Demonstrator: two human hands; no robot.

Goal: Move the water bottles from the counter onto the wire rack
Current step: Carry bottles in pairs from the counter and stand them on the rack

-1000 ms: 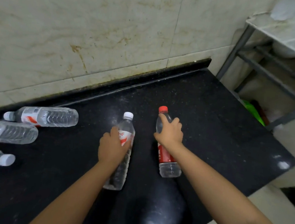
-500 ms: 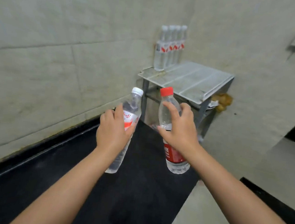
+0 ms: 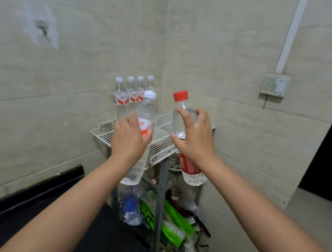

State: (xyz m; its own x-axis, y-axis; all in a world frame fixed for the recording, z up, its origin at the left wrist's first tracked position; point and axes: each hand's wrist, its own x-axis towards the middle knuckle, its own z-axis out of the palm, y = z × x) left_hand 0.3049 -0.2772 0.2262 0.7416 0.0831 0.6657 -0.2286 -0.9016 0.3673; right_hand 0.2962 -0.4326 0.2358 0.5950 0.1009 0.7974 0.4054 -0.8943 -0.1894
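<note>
My left hand (image 3: 128,140) hides middle of white-capped bottle (image 3: 146,112); right hand (image 3: 195,140) covers red-capped bottle (image 3: 184,115) waist; clutter (image 3: 165,220) under rack (image 3: 159,145) blurred.

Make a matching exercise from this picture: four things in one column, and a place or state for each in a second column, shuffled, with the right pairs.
Things
1. white-capped bottle
2. red-capped bottle
3. row of four bottles
4. green packaging

Places or states
A. standing at the back of the wire rack
B. held in the right hand
C. lying under the rack
D. held in the left hand

Pairs: 1-D, 2-B, 3-A, 4-C
</note>
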